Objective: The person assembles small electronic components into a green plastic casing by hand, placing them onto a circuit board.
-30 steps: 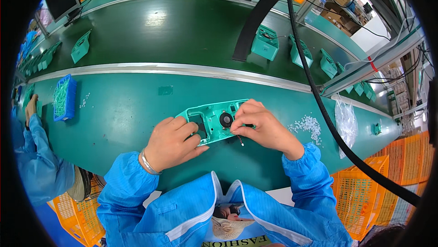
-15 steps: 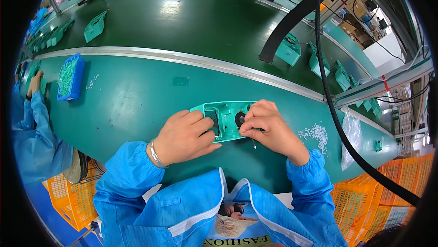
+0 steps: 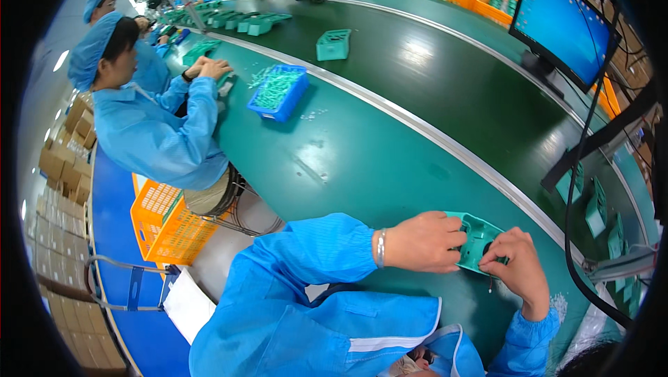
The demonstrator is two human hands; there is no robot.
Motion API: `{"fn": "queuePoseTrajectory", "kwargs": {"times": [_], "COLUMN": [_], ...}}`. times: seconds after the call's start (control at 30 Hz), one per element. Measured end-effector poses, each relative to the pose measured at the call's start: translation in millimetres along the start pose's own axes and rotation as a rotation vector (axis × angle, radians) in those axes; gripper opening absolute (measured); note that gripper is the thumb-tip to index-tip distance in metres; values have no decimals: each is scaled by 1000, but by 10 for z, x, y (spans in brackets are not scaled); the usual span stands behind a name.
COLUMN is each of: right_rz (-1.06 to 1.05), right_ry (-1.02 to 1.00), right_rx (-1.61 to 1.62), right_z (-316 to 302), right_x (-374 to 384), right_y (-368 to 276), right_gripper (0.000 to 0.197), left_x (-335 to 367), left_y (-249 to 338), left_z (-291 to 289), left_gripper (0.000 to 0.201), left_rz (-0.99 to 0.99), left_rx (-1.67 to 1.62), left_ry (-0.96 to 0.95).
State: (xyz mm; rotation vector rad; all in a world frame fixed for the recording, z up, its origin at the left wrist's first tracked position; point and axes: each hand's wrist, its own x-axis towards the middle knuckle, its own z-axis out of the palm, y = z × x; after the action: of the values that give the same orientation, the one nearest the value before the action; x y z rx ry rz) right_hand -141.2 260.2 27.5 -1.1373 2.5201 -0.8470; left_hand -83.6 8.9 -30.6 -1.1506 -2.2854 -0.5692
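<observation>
A green plastic housing (image 3: 477, 236) lies open side up on the green bench, at the lower right. My left hand (image 3: 426, 240) grips its left end, fingers curled over the rim. At its right end my right hand (image 3: 518, 265) is closed, thumb and fingertips pinched together inside the housing. What they pinch is hidden; the round black speaker seen there earlier is covered by the hand. A thin wire with a small white connector (image 3: 490, 289) hangs over the housing's near edge, below the right fingertips.
A blue bin (image 3: 280, 96) of thin green pieces stands up the bench, near a co-worker (image 3: 156, 112). More green housings (image 3: 334, 44) sit on the dark green belt beyond the metal rail. A black cable (image 3: 572, 252) hangs at right, near small white bits (image 3: 559, 303).
My view has swung to the left, bringing the co-worker and the monitor into sight. Both hands remain at the housing, and the right hand now covers the speaker.
</observation>
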Motion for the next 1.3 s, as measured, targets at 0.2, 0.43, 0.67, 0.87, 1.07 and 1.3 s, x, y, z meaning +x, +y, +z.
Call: {"fn": "queuePoseTrajectory", "kwargs": {"times": [0.2, 0.43, 0.67, 0.87, 1.07, 1.3], "right_rz": [99, 43, 40, 61, -237, -363], "right_ry": [-52, 22, 85, 386, 481, 326], "right_rx": [63, 12, 16, 115, 111, 28], "right_z": [18, 90, 118, 151, 539, 817], "right_x": [53, -36, -119, -351, -550, -486], "right_y": [6, 68, 59, -72, -164, 1], "right_gripper": [11, 12, 12, 17, 15, 14], "left_x": [-41, -39, -11, -34, 130, 746], "left_y": [-21, -16, 5, -67, -533, -1650], "left_z": [-26, 8, 28, -41, -73, 198], "left_gripper": [31, 33, 32, 33, 27, 29], "left_rz": [13, 12, 32, 25, -146, -327], "left_rx": [33, 17, 2, -36, 149, 357], "left_ry": [12, 35, 57, 71, 178, 205]}}
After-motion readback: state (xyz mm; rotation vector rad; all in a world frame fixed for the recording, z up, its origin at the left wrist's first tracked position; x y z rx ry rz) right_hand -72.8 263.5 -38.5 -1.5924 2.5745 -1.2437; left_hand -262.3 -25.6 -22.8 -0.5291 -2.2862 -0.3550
